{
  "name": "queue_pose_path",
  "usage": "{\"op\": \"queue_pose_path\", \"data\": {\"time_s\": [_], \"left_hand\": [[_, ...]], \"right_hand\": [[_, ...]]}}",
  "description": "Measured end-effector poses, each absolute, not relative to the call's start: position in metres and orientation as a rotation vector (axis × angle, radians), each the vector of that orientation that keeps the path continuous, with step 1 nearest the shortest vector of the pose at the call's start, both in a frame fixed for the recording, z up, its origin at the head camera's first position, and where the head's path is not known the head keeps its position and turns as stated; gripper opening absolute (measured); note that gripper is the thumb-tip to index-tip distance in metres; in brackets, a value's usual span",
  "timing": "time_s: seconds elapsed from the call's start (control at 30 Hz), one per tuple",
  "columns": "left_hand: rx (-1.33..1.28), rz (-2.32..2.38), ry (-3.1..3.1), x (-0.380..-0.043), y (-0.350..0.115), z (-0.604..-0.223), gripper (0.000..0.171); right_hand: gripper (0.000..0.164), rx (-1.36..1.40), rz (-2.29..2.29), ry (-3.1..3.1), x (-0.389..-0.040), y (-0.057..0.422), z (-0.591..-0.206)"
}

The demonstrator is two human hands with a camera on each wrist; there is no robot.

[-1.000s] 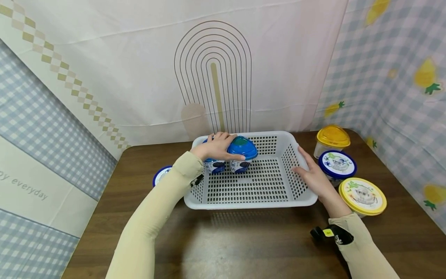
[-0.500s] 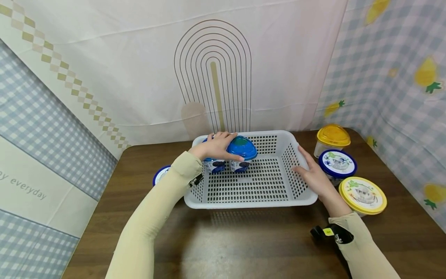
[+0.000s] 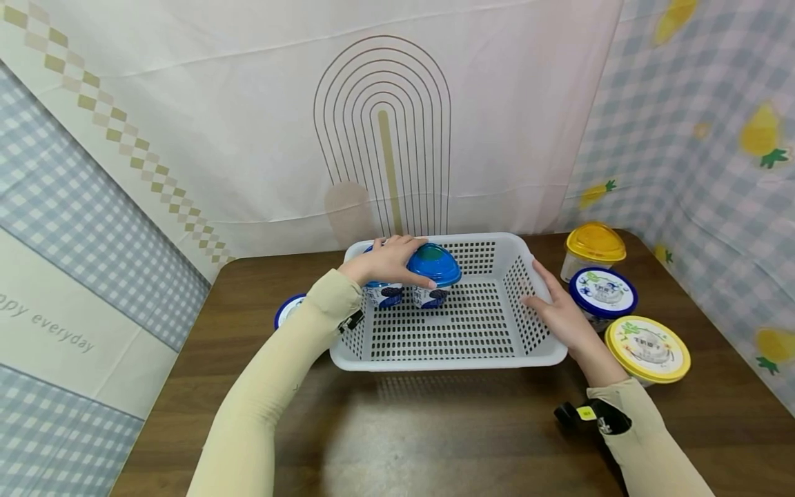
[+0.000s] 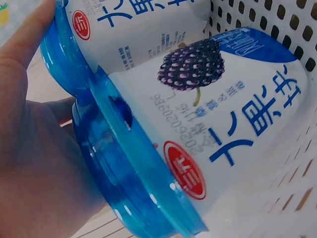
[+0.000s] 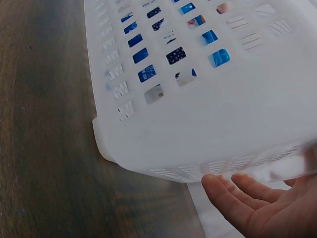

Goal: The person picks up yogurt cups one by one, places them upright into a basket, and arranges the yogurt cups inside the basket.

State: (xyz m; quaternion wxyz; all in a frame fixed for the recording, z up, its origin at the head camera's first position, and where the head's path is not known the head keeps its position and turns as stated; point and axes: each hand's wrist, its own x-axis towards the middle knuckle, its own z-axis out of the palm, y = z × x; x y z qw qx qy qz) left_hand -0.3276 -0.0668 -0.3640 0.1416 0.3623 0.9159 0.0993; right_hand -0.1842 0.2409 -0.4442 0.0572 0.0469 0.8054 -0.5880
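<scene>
A white perforated plastic basket (image 3: 447, 364) stands on the brown table, with two blue-lidded yogurt cups at its left end. My left hand (image 3: 388, 262) lies over their lids, its thumb along the front of the right yogurt cup (image 3: 437, 266) and its fingers toward the back. It covers most of the left cup (image 3: 385, 295). Seen from the left wrist, blackberries are printed on a cup's white side (image 4: 190, 64), and the palm cups its blue lid. My right hand (image 3: 559, 314) grips the basket's right end, thumb over the rim, fingers outside the wall (image 5: 213, 139).
To the basket's right stand a tub with a yellow domed lid (image 3: 595, 243), a tub with a flat blue-rimmed lid (image 3: 602, 291) and a larger yellow-lidded tub (image 3: 648, 348). Another blue-rimmed tub (image 3: 288, 309) is partly behind the left sleeve. A cloth backdrop (image 3: 267, 138) rises behind the table.
</scene>
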Motion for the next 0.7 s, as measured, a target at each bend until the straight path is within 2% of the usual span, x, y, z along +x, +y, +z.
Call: {"op": "queue_pose_path", "data": {"time_s": [0.7], "left_hand": [[1.016,0.220,2.723,-0.3272,-0.0658,-0.3635,0.097]], "right_hand": [[0.079,0.147,-1.772,2.453,-0.1837,0.2400,-0.4425]]}}
